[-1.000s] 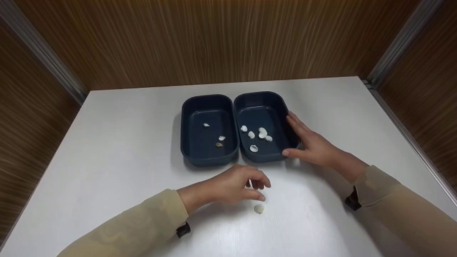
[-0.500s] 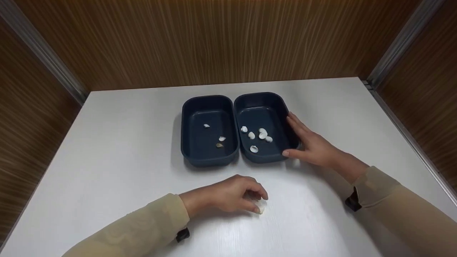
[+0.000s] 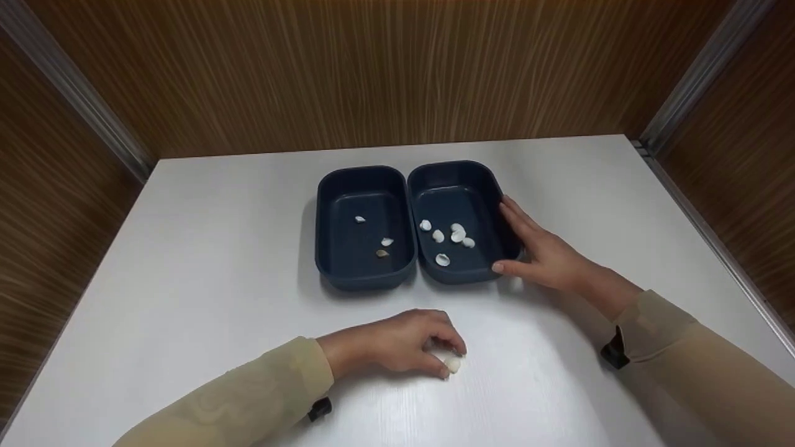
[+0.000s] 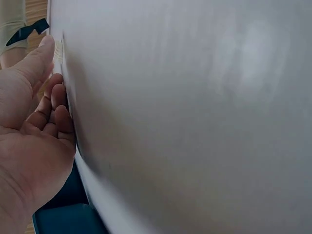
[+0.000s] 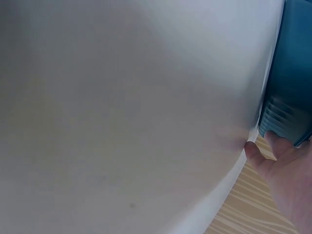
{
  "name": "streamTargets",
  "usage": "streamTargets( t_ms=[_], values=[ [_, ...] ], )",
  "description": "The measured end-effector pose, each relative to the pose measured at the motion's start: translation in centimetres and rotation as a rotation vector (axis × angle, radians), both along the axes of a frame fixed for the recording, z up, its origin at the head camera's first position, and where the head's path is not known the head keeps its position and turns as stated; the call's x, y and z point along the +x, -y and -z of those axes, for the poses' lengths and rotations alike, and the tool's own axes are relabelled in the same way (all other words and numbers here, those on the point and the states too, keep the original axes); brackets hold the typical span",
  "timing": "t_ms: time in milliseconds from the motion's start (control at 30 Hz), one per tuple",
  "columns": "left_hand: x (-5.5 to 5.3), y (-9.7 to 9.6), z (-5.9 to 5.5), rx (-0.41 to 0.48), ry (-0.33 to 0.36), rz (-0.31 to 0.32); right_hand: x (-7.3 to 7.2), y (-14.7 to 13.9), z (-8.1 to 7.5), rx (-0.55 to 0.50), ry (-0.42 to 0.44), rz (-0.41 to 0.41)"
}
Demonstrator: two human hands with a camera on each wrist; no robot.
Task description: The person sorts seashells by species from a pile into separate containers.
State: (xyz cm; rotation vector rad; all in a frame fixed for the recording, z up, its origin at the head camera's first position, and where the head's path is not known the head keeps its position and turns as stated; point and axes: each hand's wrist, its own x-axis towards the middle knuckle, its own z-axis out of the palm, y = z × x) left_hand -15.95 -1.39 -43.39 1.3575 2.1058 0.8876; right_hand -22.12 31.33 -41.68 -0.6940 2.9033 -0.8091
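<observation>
On the white table, my left hand (image 3: 407,341) pinches a small pale seashell (image 3: 453,365) between thumb and fingers, close at the tabletop. Part of that ribbed shell (image 4: 58,50) shows by the thumb tip in the left wrist view. My right hand (image 3: 546,254) rests against the right dark blue box (image 3: 466,273), straight fingers along its side and thumb at its front corner. Several rounded white shells (image 3: 458,236) lie in that box. The left dark blue box (image 3: 366,282) holds two small pointed white shells (image 3: 387,241) and a brownish one (image 3: 382,253).
Both boxes stand side by side near the table's middle, long sides together. A wood-grain panel (image 3: 385,74) rises behind the table (image 3: 217,248), with more panels at left and right. Dark straps (image 3: 615,351) show at the sleeve cuffs.
My left hand has come down and slightly toward me onto the loose shell, its thumb and fingers closing around it. My right hand keeps its place on the right box.
</observation>
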Motion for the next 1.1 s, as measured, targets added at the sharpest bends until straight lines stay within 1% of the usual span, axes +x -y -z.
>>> streamTargets(
  t_ms=[67, 200, 533, 800, 1100],
  values=[
    [0.03, 0.01, 0.05, 0.0, -0.023, 0.014, -0.02, 0.0, 0.0, -0.003, -0.002, -0.003],
    [0.09, 0.01, 0.11, -0.001, -0.047, 0.033, -0.05, 0.04, -0.02, -0.006, -0.003, -0.005],
    [0.23, -0.05, 0.05, -0.023, -0.066, 0.022, -0.07, 0.16, -0.07, 0.002, -0.002, -0.001],
    [0.19, -0.19, 0.09, -0.037, -0.073, 0.022, -0.05, 0.0, -0.01, -0.012, 0.003, -0.005],
    [0.15, -0.41, -0.05, -0.065, -0.127, 0.046, -0.08, -0.07, 0.17, -0.019, -0.016, -0.014]
  ],
)
